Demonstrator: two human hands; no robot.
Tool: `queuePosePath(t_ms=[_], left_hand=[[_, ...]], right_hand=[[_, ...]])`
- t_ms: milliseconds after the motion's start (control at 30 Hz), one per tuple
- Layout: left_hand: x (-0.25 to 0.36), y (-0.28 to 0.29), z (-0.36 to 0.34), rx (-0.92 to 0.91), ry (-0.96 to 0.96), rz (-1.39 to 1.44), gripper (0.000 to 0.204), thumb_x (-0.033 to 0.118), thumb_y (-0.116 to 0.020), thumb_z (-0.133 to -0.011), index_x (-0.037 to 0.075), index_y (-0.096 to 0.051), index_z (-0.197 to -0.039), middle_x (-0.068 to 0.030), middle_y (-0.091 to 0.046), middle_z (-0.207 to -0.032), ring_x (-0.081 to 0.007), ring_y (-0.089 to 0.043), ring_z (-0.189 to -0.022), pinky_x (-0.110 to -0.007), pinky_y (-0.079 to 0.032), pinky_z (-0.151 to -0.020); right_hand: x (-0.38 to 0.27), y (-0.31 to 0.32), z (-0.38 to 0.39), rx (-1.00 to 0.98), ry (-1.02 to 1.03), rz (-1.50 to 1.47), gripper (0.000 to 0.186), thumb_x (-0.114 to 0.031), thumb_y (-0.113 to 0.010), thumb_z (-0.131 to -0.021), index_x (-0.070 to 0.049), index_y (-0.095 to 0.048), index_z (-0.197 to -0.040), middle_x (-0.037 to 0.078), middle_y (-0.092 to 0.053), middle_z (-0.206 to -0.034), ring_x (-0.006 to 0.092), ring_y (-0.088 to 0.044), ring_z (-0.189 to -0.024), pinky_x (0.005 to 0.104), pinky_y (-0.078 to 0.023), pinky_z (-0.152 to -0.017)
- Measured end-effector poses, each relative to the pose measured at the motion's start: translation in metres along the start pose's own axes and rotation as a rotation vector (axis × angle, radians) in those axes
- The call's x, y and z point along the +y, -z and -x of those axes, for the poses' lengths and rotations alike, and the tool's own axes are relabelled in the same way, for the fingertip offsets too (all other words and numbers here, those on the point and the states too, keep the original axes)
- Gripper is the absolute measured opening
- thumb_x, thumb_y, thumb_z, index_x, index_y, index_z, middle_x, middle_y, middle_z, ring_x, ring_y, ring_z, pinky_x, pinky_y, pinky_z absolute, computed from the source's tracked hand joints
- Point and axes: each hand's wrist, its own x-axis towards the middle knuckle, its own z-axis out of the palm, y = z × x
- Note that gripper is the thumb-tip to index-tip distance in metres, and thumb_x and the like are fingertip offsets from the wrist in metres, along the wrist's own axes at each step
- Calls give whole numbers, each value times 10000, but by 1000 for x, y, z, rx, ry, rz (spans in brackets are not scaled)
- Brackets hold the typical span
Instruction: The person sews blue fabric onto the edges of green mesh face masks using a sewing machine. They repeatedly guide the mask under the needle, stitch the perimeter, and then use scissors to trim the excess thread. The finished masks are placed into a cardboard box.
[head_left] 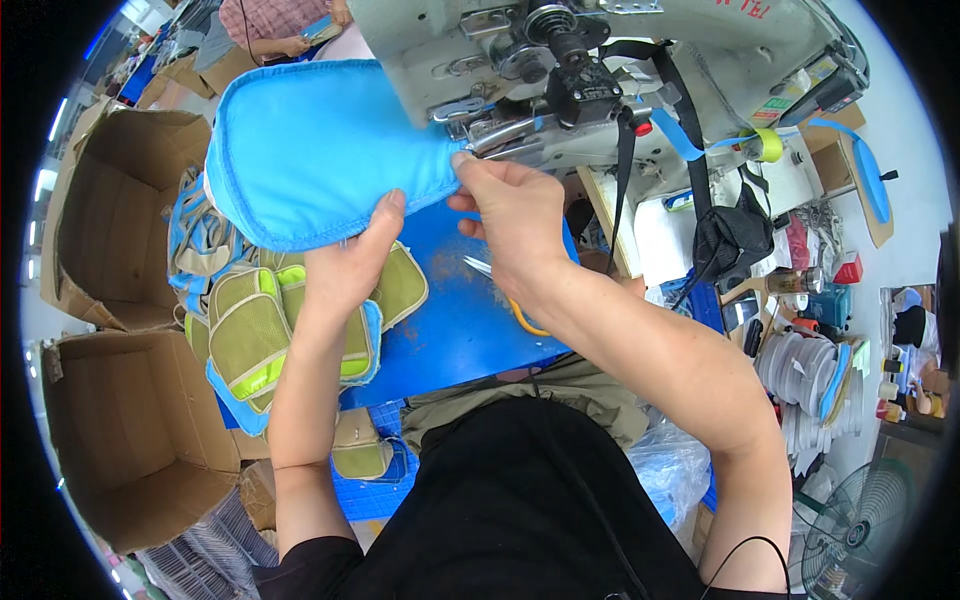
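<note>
A bright blue padded fabric panel (330, 150) with rounded corners and a bound edge lies at the grey sewing machine (590, 25). Its right corner sits next to the metal edge guide (508, 132). My left hand (352, 258) grips the panel's near edge, thumb on top and fingers hidden underneath. With thumb and fingertips, my right hand (515, 205) pinches the corner close to the guide. Scissors (524, 318) with orange-yellow handles lie partly under my right forearm. Olive-green and blue mesh-fronted bag pieces (245, 335) are piled beneath my left forearm.
The blue tabletop (455, 320) spreads below my hands. Two open cardboard boxes (75, 220) stand at the left. Blue binding tape (678, 135) runs from a reel (870, 180) at the right. A fan (855, 530) stands lower right; another person (275, 22) works at the far left.
</note>
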Motion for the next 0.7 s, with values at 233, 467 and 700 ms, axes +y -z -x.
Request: queuePosePath(t_ms=[233, 467, 700], left_hand=[[-1, -4, -2, 33, -24, 30, 254, 83, -741, -898, -21, -650, -1111, -63, -674, -1012, -147, -634, -924, -314, -524, -815], [-1, -5, 1, 56, -20, -42, 237, 93, -751, -888, -16, -667, -1081, -68, -684, -984, -154, -642, -884, -323, -531, -785], [1, -12, 5, 68, -19, -6, 245, 115, -753, -894, -11, -677, -1090, -73, -690, -1012, -154, -645, -906, -326, -532, -804]], right_hand=[[1, -2, 1, 12, 7, -21, 220, -198, -769, -910, 12, -708, -940, 62, -696, -820, 122, -646, -700, 265, -491, -563], [2, -3, 1, 11, 4, -39, 228, -197, -772, -909, 17, -706, -952, 64, -700, -833, 126, -652, -706, 266, -496, -553], [4, -2, 1, 3, 10, -75, 222, -185, -763, -911, 23, -708, -960, 68, -703, -850, 128, -654, -705, 266, -503, -548]])
